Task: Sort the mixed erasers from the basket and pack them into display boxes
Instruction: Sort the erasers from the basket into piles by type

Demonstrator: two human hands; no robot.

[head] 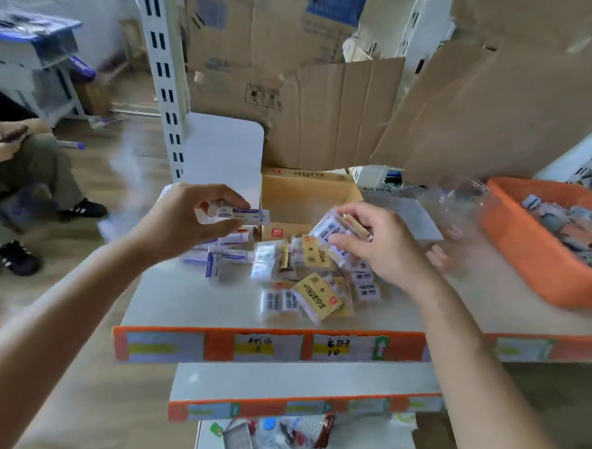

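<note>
**Both hands full above the eraser heap**

My left hand (185,220) is raised over the left end of the shelf top (180,304). Its thumb is underneath and its fingers are curled over, pinching a small stack of white-and-blue erasers (240,215) held level. Through the blur I cannot tell how many are in the stack. My right hand (386,249) is a little further right, its fingers curled round a bunch of clear-wrapped erasers (332,228). White labels and a yellow sleeve show above my thumb. The two hands are apart.

Below them a heap lies on the shelf top. There are loose white-and-blue packs (224,256) on the left, just under my left hand. Yellow-sleeved packs (313,294) are spread through the middle and toward my right wrist.

Behind the heap stands the yellow display box (306,195), open at the top. Just beside it on the left is the white display box (223,152), its rounded back flap upright. The orange basket (526,257) sits at the right end of the shelf, well apart from my hands, with mixed erasers (575,225) piled inside. A clear plastic tub (460,202) lies between the basket and the yellow box.

An orange price strip (267,346) with handwritten labels runs along the shelf's front edge. Brown cardboard (328,99) stands behind everything, and a seated person (26,165) is at the far left.
</note>
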